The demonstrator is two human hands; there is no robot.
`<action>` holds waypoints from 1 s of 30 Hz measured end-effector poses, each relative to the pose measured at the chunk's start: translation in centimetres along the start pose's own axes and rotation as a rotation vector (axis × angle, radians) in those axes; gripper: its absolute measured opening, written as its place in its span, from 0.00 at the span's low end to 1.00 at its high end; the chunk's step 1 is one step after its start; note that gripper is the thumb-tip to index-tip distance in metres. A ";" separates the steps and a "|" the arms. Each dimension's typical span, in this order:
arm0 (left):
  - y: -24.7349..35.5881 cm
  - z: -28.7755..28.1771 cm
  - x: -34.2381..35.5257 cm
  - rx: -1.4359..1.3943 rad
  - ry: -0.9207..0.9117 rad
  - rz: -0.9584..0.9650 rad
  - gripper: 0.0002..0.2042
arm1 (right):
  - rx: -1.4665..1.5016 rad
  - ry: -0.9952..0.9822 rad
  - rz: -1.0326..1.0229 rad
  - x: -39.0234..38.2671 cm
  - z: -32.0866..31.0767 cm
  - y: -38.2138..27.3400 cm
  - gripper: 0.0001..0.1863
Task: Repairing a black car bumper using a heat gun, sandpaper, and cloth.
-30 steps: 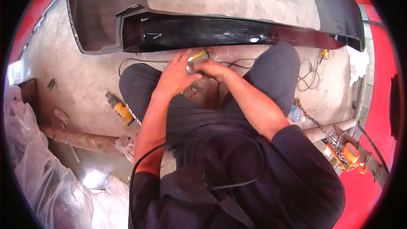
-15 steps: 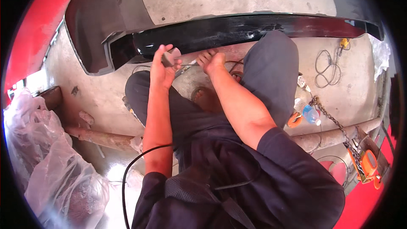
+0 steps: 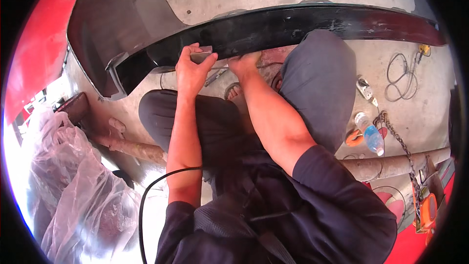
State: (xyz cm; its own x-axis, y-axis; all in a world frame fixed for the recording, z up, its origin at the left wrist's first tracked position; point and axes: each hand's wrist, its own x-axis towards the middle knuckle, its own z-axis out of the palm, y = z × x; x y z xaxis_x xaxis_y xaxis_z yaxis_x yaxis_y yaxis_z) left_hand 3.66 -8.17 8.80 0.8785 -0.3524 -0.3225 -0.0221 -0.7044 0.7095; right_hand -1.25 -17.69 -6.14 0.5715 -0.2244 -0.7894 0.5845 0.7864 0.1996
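Note:
A long car bumper (image 3: 273, 28) with a glossy black, scuffed face lies across in front of my knees. Its broad dull grey end piece (image 3: 110, 24) stands up at the far left. Between the thumb and fingers of my left hand (image 3: 192, 71) is a small flat grey pad (image 3: 201, 57), right against the bumper's near edge; the pad's kind is unclear. My right hand (image 3: 244, 64) meets that same edge a little further right. Its fingers are mostly hidden there, so their grip cannot be made out.
Crumpled clear plastic sheeting (image 3: 78, 181) fills the lower left. To the right are a water bottle (image 3: 370, 134), a white power strip (image 3: 364, 89), a looped cable (image 3: 403, 80) and a chain (image 3: 403, 146) with an orange hoist (image 3: 428, 211). A rusty pipe (image 3: 395, 165) runs behind my legs.
My left hand has turned, bringing the pad up against the bumper. The right hand's fingers, visible before, have gone in at the edge. The whole view has shifted slightly.

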 end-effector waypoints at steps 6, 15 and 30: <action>-1.8 0.4 1.0 0.336 0.195 0.396 0.14 | 0.074 -0.026 -0.036 0.1 0.2 0.8 0.23; 0.1 1.1 1.3 0.381 0.018 0.107 0.19 | 0.157 -0.094 -0.035 0.0 0.5 1.3 0.26; 1.7 3.1 3.9 0.605 0.028 0.090 0.31 | 0.140 -0.216 -0.043 0.5 0.4 1.4 0.27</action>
State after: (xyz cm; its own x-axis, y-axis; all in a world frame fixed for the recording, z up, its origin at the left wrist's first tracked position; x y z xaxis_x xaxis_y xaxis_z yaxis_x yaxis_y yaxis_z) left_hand 5.54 -12.65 6.86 0.8728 -0.4160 -0.2554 -0.3564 -0.9005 0.2490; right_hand 0.06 -16.92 -6.05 0.6451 -0.3858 -0.6595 0.6766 0.6894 0.2586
